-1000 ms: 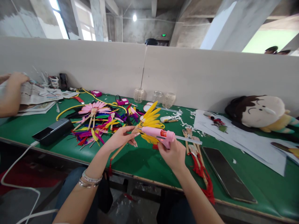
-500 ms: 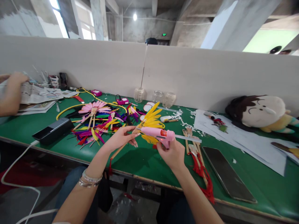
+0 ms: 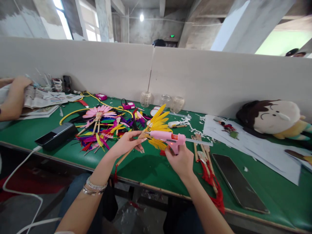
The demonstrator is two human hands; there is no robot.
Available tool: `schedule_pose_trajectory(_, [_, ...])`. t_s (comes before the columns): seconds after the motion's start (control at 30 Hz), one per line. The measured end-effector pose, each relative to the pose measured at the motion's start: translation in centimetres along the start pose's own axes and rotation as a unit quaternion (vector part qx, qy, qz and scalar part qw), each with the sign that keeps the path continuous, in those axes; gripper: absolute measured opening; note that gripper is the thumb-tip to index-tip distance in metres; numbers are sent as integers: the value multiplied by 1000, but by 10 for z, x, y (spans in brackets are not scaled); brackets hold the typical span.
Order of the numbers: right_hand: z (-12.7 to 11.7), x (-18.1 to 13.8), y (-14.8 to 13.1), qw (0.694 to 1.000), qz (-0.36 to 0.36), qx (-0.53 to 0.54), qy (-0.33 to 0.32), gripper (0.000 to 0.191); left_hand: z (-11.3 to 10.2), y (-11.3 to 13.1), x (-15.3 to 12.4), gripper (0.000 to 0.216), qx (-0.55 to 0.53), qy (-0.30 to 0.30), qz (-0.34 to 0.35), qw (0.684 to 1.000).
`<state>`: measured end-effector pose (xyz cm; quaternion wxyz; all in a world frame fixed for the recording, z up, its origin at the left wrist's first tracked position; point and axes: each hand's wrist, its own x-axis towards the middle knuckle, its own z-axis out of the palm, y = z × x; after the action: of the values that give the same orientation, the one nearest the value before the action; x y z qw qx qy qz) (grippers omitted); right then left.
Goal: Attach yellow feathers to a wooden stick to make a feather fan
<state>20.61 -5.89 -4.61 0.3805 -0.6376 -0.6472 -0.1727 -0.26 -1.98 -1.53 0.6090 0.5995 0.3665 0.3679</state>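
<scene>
My left hand (image 3: 125, 144) pinches the wooden stick of a yellow feather fan (image 3: 157, 125), held above the green table (image 3: 151, 169); a red tassel hangs from the stick's lower end. My right hand (image 3: 181, 161) grips a pink hot glue gun (image 3: 168, 137) with a clear glue stick poking out of its back. The gun's nozzle points left and touches the fan's base, close to my left fingertips.
A heap of coloured feathers and a pink feather fan (image 3: 98, 113) lie left of my hands. A black box (image 3: 56, 136) sits at the left edge, a phone (image 3: 240, 183) and red-tasselled sticks (image 3: 207, 164) at right. A plush toy (image 3: 270, 117) lies far right. Another person's hand (image 3: 14, 94) holds newspaper at left.
The glue gun has shifted slightly right and up with my right hand. My left hand keeps its hold on the fan stick.
</scene>
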Motion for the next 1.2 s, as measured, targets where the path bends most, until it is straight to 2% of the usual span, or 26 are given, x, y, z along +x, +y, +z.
schedule_pose_trajectory(0.2, [-1,4,-1,993,70,39,-86,43,0,-1,1,45,0,2,1,1000])
schedule_pose_trajectory(0.3, [0,5,0,990,86,39,-108,38,-1,-3,2,45,6,7,0,1000])
schedule_pose_trajectory(0.43, [1,5,0,988,91,23,-123,34,0,-4,1,44,13,-13,4,1000])
schedule_pose_trajectory(0.53, [2,3,0,994,63,-7,-94,38,0,-3,0,46,13,-29,5,999])
schedule_pose_trajectory(0.63, [3,0,-1,998,10,-54,-37,43,0,-2,0,46,12,-31,10,999])
schedule_pose_trajectory(0.77, [5,-2,1,992,-56,-106,28,41,-1,-2,-1,46,-9,-36,11,999])
schedule_pose_trajectory(0.93, [4,-2,5,990,-75,-112,47,37,-3,-2,-2,45,-59,-31,-6,998])
schedule_pose_trajectory(1.0, [1,-2,3,995,-48,-82,39,38,-3,-1,-2,47,-78,-31,-7,996])
schedule_pose_trajectory(1.1, [-4,1,-5,998,63,26,1,48,-4,0,-3,49,-118,-19,-5,993])
schedule_pose_trajectory(1.2, [-8,5,-11,963,183,196,-31,53,-5,2,-3,47,-129,6,-4,992])
